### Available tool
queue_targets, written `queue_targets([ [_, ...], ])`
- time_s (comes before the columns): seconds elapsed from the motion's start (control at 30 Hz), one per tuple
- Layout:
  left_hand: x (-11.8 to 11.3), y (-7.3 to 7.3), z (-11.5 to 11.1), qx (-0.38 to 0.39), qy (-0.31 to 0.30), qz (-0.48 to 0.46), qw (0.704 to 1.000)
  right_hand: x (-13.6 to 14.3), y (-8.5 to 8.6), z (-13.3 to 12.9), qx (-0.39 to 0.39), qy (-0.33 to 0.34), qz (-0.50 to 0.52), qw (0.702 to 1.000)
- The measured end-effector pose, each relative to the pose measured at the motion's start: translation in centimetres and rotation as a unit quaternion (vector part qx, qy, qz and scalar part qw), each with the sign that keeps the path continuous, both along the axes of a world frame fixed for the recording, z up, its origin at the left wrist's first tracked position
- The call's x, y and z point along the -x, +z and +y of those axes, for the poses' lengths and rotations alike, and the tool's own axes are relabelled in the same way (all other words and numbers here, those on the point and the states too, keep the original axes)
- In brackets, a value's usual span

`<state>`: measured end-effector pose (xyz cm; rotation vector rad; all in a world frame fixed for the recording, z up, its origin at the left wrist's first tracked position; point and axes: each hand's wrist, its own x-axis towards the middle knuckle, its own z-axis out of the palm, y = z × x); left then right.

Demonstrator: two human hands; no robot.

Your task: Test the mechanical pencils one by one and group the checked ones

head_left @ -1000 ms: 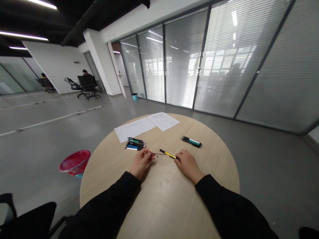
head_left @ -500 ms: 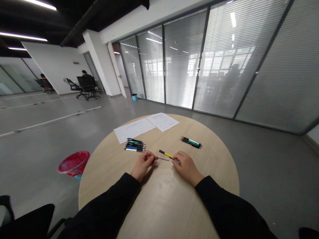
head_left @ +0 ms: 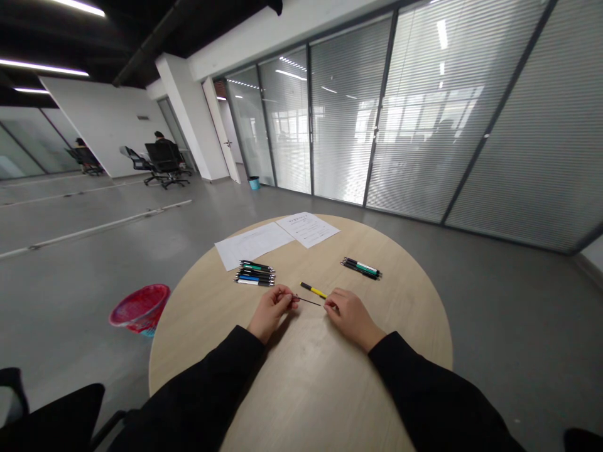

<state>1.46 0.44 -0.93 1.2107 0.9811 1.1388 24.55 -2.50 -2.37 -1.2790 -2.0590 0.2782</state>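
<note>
My left hand (head_left: 273, 310) pinches a thin dark pen refill (head_left: 309, 301), which points right across the gap between my hands. Close to the refill's free tip is my right hand (head_left: 351, 314), its thumb and fingers pressed together; whatever is between them is too small to make out. A yellow pen part with a black end (head_left: 313, 290) lies on the table just beyond, its near end hidden behind my right fingers. Several pens (head_left: 254, 274) lie side by side beyond my left hand. Another small group of pens (head_left: 361, 269) rests farther off to the right.
Two printed paper sheets (head_left: 257, 243) lie at the far side of the round wooden table (head_left: 311, 389). On the floor to the left stands a red-lined basket (head_left: 140, 307). A black chair (head_left: 51, 417) is at lower left. A person sits far back among office chairs (head_left: 163, 160).
My right fingers have closed in slightly, and the silvery bit seen at their tips before is now hidden. My left hand and the refill are almost still.
</note>
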Motion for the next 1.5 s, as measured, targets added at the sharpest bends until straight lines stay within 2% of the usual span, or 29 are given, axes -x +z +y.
queue_targets([
  [0.57,-0.1,0.4,-0.2,-0.008,0.000,0.015,1.000,0.1,0.1,-0.2,-0.013,0.004,-0.013,1.000],
  [0.67,0.2,0.6,0.0,-0.026,0.009,0.041,0.999,0.0,0.2,-0.3,-0.009,-0.004,-0.017,1.000],
  [0.77,0.8,0.6,0.3,-0.076,0.042,0.092,0.992,-0.3,0.3,-0.2,-0.003,-0.026,-0.029,0.999],
  [0.9,1.5,0.5,0.7,-0.159,0.070,0.231,0.957,-0.6,0.3,-0.1,-0.001,-0.076,-0.056,0.996],
  [1.03,1.4,0.4,0.4,-0.228,0.038,0.356,0.905,-0.6,0.2,-0.1,0.013,-0.101,-0.088,0.991],
  [1.23,0.9,-0.1,0.0,-0.262,-0.037,0.423,0.866,-0.1,0.0,-0.3,0.033,-0.101,-0.119,0.987],
  [1.5,1.0,-0.6,0.2,-0.264,-0.049,0.486,0.832,0.5,-0.1,-0.5,0.051,-0.095,-0.125,0.986],
])
